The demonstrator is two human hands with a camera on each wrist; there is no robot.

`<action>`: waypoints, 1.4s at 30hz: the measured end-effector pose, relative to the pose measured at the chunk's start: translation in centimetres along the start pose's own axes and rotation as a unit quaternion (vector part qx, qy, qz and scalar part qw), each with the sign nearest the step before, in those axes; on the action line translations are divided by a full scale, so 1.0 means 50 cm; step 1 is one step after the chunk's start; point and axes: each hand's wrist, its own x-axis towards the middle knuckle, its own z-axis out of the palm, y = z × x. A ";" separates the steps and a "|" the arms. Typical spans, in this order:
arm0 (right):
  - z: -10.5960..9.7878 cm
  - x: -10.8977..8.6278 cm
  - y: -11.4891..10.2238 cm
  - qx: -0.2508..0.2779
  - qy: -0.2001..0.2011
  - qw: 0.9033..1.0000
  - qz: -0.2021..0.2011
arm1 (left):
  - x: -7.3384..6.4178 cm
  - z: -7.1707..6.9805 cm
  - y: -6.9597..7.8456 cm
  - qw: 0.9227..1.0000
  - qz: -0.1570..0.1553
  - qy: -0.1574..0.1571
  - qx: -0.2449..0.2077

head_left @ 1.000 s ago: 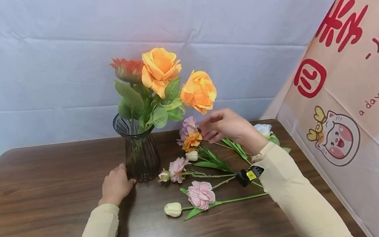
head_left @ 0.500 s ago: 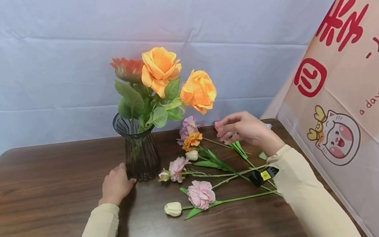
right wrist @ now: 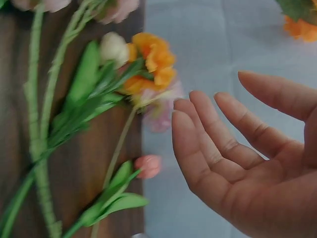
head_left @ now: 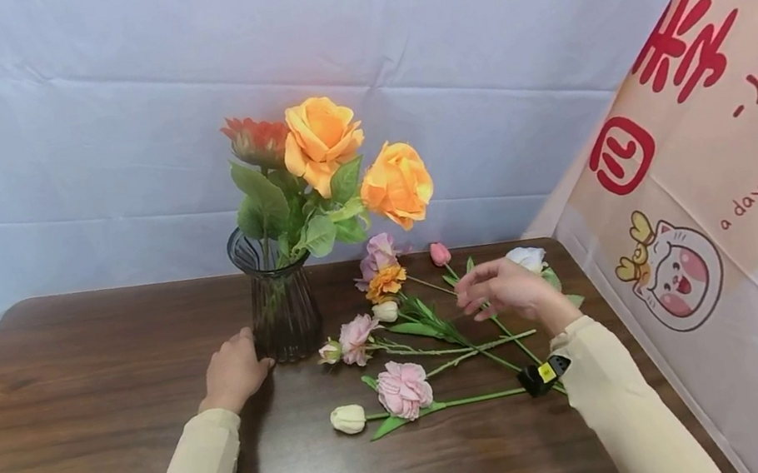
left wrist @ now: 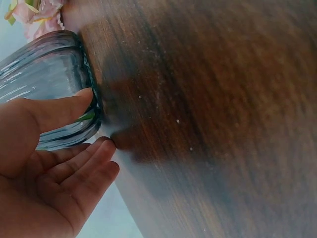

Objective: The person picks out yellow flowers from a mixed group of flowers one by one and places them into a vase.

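A dark ribbed glass vase (head_left: 283, 312) stands upright near the back of the table. It holds two orange roses (head_left: 322, 141) and a red flower (head_left: 258, 139). At the base of the vase is my left hand (head_left: 231, 372); in the left wrist view its thumb (left wrist: 74, 106) lies against the glass and its fingers come round the other side. My right hand (head_left: 506, 292) hovers over the loose stems with its fingers loosely bent and nothing in them. Close by lie a pink tulip (head_left: 440, 254) and a white flower (head_left: 527, 258), partly behind that hand.
Several loose flowers lie right of the vase: a pale pink bloom (head_left: 403, 389), a cream tulip (head_left: 348, 419), a smaller pink flower (head_left: 357, 337), an orange flower (head_left: 385, 282) and a purple one (head_left: 382, 253). A pale cloth wall (head_left: 105, 149) rises behind the wooden table (head_left: 77, 425).
My right hand has moved right, away from the roses, and lower over the stems, uncovering the pink tulip. My left hand stays at the vase, which has not moved.
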 end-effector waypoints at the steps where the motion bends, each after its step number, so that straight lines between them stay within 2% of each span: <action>1: -0.001 0.000 0.011 0.002 -0.001 1.000 0.006 | -0.001 0.000 0.000 1.000 0.000 0.000 -0.001; 7: -0.002 -0.001 0.071 -0.002 0.013 0.999 0.040 | -0.001 0.003 0.000 1.000 0.000 0.002 -0.001; 13: 0.014 0.000 0.109 -0.043 0.061 0.995 0.061 | -0.003 0.002 0.001 1.000 -0.001 0.003 0.000; 20: 0.027 0.008 0.150 -0.101 0.098 0.987 0.084 | -0.005 -0.001 0.005 1.000 -0.001 0.000 0.000; 33: 0.044 0.013 0.159 -0.145 0.106 0.981 0.068 | -0.004 -0.001 0.004 1.000 -0.001 -0.001 0.005; 42: 0.058 0.020 0.167 -0.198 0.142 0.968 0.053 | -0.004 0.000 0.001 1.000 -0.001 -0.001 0.001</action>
